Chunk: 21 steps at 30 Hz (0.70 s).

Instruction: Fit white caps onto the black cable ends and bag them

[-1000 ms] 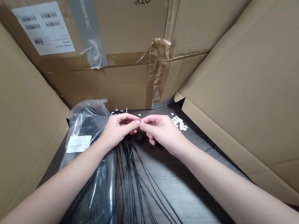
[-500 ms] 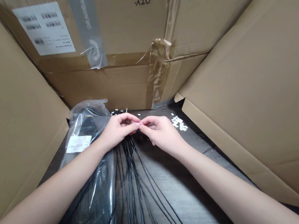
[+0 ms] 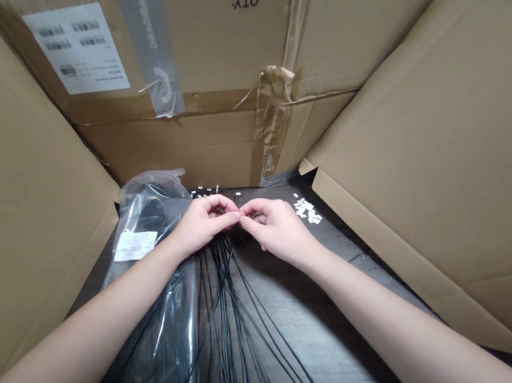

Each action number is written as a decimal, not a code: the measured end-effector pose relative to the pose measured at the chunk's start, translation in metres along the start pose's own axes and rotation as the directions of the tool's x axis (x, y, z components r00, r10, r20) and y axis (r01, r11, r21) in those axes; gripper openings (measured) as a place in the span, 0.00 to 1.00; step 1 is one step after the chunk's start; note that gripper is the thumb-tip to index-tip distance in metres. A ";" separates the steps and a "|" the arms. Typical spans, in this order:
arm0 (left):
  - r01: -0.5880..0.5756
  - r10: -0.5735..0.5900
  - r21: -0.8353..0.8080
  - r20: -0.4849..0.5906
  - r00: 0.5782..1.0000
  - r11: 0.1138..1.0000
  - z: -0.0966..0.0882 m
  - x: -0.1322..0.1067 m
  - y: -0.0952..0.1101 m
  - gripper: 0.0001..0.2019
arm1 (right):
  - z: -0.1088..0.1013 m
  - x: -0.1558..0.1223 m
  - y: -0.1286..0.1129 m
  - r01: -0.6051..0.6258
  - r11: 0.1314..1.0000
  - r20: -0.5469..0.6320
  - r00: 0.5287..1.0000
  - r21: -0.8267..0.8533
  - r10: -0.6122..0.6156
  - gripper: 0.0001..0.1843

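My left hand (image 3: 209, 221) and my right hand (image 3: 271, 222) meet fingertip to fingertip over the table's middle. Each pinches with thumb and forefinger; whatever is between the tips is too small and covered to make out. Beneath and in front of the hands, a loose bundle of thin black wires (image 3: 230, 328) runs toward the near edge. Just past my left hand lie small white connectors (image 3: 200, 192), some on wire ends. Right of my right hand is a scattered pile of small white connector pieces (image 3: 308, 211).
A clear plastic bag (image 3: 156, 301) full of black wires lies on the left, under my left forearm, with a white label (image 3: 135, 245). Cardboard walls (image 3: 228, 143) stand at the back and both sides of the dark wooden table (image 3: 307, 314).
Both hands stay pinched together in nearly the same spot, with only slight finger movement. The wires and connector pieces lie as before.
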State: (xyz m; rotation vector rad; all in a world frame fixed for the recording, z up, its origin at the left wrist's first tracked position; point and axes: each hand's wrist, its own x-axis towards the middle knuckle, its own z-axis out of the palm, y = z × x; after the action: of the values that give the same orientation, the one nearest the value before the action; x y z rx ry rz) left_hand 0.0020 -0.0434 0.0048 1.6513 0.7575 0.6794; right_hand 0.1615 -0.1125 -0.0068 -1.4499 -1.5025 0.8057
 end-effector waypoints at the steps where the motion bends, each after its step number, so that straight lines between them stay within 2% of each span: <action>1: -0.002 0.002 0.004 0.001 1.000 1.000 0.000 0.000 0.000 0.11 | 0.000 0.000 -0.001 0.006 1.000 -0.004 1.000 -0.010 -0.006 0.09; 6: -0.003 0.003 0.009 -0.002 1.000 1.000 0.001 0.000 0.001 0.11 | 0.000 -0.001 -0.003 0.027 0.998 -0.029 0.999 -0.054 -0.028 0.08; 13: -0.005 0.005 -0.008 -0.004 1.000 1.000 0.001 0.000 0.000 0.13 | 0.001 -0.001 -0.002 0.037 0.999 -0.031 0.999 0.022 -0.036 0.07; 18: -0.004 0.004 -0.014 0.007 1.000 1.000 0.002 0.000 0.001 0.14 | 0.002 -0.002 -0.003 -0.011 1.000 -0.017 1.000 -0.002 0.011 0.08; 21: 0.000 0.000 -0.010 0.001 1.000 1.000 0.002 0.000 0.001 0.15 | 0.003 -0.002 -0.003 -0.062 0.997 0.001 0.998 0.040 0.062 0.09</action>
State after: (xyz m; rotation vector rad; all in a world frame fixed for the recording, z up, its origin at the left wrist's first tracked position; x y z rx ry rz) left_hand 0.0034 -0.0446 0.0054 1.6420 0.7520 0.6814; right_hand 0.1573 -0.1142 -0.0057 -1.4733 -1.4392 0.8682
